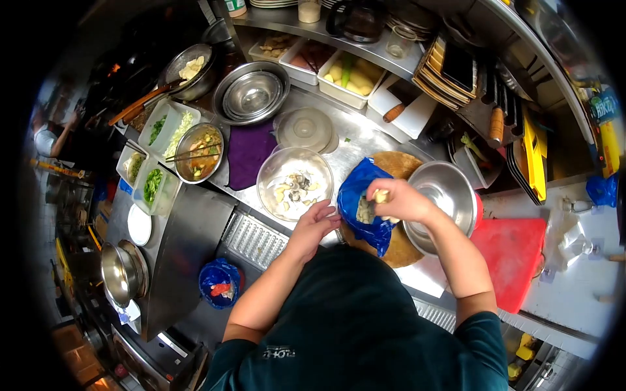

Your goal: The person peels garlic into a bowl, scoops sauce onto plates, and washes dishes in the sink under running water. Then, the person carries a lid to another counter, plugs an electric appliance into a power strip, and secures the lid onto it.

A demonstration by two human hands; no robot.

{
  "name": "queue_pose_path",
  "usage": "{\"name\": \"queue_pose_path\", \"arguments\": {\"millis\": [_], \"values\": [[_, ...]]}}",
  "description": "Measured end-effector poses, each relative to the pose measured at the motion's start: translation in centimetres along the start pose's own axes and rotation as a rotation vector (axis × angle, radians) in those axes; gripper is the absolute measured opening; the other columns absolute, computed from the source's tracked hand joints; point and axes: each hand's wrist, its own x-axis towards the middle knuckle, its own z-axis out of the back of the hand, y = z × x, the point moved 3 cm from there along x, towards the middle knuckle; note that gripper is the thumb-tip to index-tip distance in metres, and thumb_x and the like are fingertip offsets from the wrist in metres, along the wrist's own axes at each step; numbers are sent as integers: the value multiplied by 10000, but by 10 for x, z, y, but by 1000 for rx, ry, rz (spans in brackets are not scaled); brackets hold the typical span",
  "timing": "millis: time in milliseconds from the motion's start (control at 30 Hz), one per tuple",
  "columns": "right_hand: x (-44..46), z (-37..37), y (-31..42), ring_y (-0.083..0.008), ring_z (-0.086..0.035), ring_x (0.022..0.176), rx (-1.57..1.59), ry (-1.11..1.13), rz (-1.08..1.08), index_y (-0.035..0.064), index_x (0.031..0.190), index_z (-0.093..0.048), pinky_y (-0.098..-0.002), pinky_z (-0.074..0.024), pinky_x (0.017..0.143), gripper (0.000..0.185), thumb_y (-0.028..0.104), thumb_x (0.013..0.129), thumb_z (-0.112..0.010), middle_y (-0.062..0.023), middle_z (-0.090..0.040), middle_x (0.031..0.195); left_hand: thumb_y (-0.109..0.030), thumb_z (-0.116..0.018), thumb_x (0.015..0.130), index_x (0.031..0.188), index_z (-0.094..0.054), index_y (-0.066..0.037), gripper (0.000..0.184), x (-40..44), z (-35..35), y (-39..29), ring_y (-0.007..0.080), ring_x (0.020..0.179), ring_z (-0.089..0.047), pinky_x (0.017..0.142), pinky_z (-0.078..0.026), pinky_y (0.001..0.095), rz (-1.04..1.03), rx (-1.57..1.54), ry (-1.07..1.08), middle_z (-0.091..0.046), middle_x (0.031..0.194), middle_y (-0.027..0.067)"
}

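We count two hands, one left hand (315, 228) and one right hand (403, 197), along the near edge of the surface (366, 135), with one blue bag (357, 180) and one round wooden board (399, 254). Toward the right edge we tally one red cutting board (512, 260) and one broad metal bowl (450, 202); toward the left, one clear bowl (274, 173), one purple cloth (248, 156) and one bowl of food (220, 153). Three white bins (342, 96) of food line the far edge; we cannot number the nested metal bowls (253, 94).
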Motion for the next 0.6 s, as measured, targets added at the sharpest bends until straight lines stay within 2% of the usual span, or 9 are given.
{"name": "queue_pose_path", "arguments": {"millis": [67, 100, 200, 267, 333, 433, 533, 567, 600], "values": [[1, 9, 0, -153, -664, 881, 300, 25, -169, 73, 973, -681, -292, -541, 793, 200, 30, 780, -715, -36, -689, 934, 123, -470, 885, 1456, -401, 31, 583, -7, 5, -5, 324, 1248, -577, 1107, -483, 419, -19, -26, -27, -520, 1368, 201], [5, 12, 7, -95, -639, 881, 440, 50, -134, 74, 966, -678, -259, -534, 783, 174, 5, 807, -690, 3, -673, 937, 119, -473, 888, 1448, -408, 34, 570, -11, 8, -7, 331, 1251, -575, 1110, -480, 427, -35, -42, -36, -524, 1365, 203], [26, 12, 34, -116, -647, 765, 540, -19, -171, 76, 1001, -654, -264, -550, 643, 174, -23, 860, -679, -42, -663, 928, 104, -485, 902, 1424, -430, 42, 529, -24, 19, -9, 348, 1257, -571, 1119, -469, 448, -75, -94, -57, -536, 1358, 210], [50, 1, 50, -127, -661, 749, 480, 4, -206, 66, 1036, -648, -261, -546, 587, 138, 56, 903, -685, -48, -662, 916, 91, -496, 912, 1409, -443, 45, 502, -31, 28, -7, 353, 1257, -571, 1124, -463, 459, -98, -137, -74, -540, 1360, 214], [83, -18, 47, -124, -670, 765, 464, 47, -179, 55, 1048, -644, -256, -544, 561, 139, 100, 923, -688, -44, -663, 906, 90, -488, 935, 1417, -436, 44, 487, -37, 34, -8, 314, 1241, -585, 1110, -480, 413, -92, -149, -96, -536, 1364, 192], [132, -54, 31, -134, -679, 838, 484, 107, -175, 29, 1164, -622, -263, -571, 583, 261, 143, 939, -691, -62, -665, 955, 86, -487, 948, 1417, -438, 43, 473, -41, 43, -8, 288, 1233, -592, 1102, -488, 392, -113, -164, -108, -532, 1375, 179], [162, -83, 14, -188, -683, 752, 379, 32, -165, 1, 1283, -575, -292, -584, 590, 366, 120, 945, -649, -117, -680, 1029, 81, -494, 951, 1414, -444, 40, 468, -46, 50, -8, 282, 1231, -592, 1103, -487, 397, -154, -174, -125, -534, 1379, 176], [171, -90, 6, -221, -697, 877, 381, 77, -203, 2, 1425, -481, -310, -613, 686, 491, 115, 966, -613, -154, -656, 1160, 79, -497, 952, 1414, -446, 39, 467, -47, 52, -7, 281, 1230, -593, 1104, -487, 400, -168, -176, -134, -535, 1379, 175], [173, -92, 8, -222, -677, 954, 386, 98, -237, 16, 1455, -457, -319, -612, 747, 497, 95, 980, -579, -158, -612, 1233, 74, -506, 948, 1408, -452, 39, 464, -48, 54, -6, 295, 1236, -589, 1108, -480, 415, -177, -177, -147, -535, 1379, 183]]}}
